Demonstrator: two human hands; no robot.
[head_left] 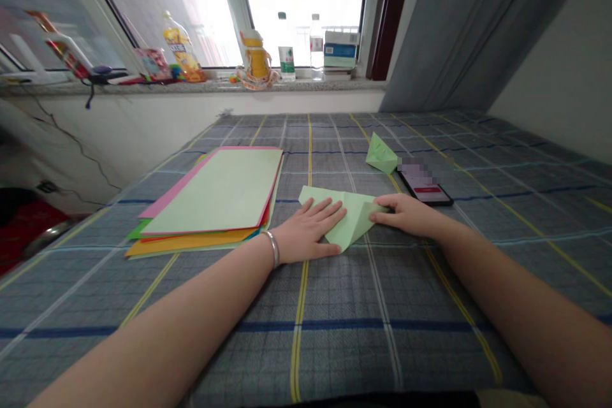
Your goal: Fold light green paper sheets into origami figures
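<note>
A sheet of light green paper [351, 207], folded to a triangular shape with visible creases, lies on the checked cloth in front of me. My left hand [310, 229] rests flat on its left part, fingers spread, a silver bangle on the wrist. At the paper's right corner, my right hand [401, 213] pinches the edge between thumb and fingers, and that side is slightly raised. Beyond the paper stands a folded green paper piece [381, 154]. It is beside a phone [423, 182] whose screen is lit.
Left of my hands lies a stack of coloured paper [215, 188], light green on top. The checked cloth [268, 344] covers the whole surface. Bottles [316, 48], a yellow cup [257, 60] and a box [340, 50] stand on the windowsill behind.
</note>
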